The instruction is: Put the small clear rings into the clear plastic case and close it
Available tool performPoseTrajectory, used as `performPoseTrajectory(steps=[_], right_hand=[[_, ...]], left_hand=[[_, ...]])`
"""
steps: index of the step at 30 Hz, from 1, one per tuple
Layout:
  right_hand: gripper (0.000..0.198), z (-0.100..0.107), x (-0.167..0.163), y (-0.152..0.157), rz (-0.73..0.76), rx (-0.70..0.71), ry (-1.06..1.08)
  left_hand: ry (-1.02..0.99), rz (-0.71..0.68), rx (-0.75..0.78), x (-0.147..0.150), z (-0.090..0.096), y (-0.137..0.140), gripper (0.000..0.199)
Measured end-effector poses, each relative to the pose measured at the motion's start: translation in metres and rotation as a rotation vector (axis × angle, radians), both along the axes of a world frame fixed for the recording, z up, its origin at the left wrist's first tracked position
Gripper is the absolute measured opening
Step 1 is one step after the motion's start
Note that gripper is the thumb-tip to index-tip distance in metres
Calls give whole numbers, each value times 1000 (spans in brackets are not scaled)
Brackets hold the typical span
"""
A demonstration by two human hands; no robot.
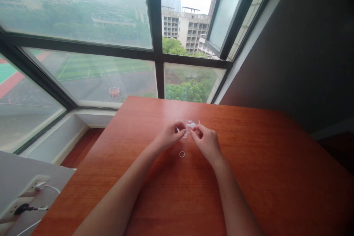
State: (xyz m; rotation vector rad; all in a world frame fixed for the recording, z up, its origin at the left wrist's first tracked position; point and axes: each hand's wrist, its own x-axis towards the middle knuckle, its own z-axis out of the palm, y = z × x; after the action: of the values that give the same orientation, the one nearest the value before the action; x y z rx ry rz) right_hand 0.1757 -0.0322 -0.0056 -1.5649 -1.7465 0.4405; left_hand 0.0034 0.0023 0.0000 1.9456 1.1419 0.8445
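A small clear plastic packet (190, 123) with white print lies on the wooden table (262, 162), held up slightly at its near edge. My left hand (169, 135) pinches the packet's left side with thumb and fingertips. My right hand (206, 141) pinches its right side, and the fingertips of both hands almost meet. A small white ring (181, 154) lies flat on the table just below and between my hands, touching neither.
Large windows (105, 73) with dark frames run along the far edge of the table; one pane (224, 14) at the upper right is swung open. A dark wall stands on the right. A white power strip (24, 199) with plugged cables sits at the lower left, off the table.
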Motion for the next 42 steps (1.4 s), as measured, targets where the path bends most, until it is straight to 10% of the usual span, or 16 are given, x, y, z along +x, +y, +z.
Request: performPoseTrajectory(steps=[18,29,42], right_hand=[[11,-2,0,0,24,-44,-34],[14,-1,-6,-11,412,-289,-145],[6,-3,-12,-12,338,-251,-283]], left_hand=[[198,166,218,-14,-5,9,12],[150,172,216,-17,-8,11,12],[146,144,174,-16,-8,11,14]])
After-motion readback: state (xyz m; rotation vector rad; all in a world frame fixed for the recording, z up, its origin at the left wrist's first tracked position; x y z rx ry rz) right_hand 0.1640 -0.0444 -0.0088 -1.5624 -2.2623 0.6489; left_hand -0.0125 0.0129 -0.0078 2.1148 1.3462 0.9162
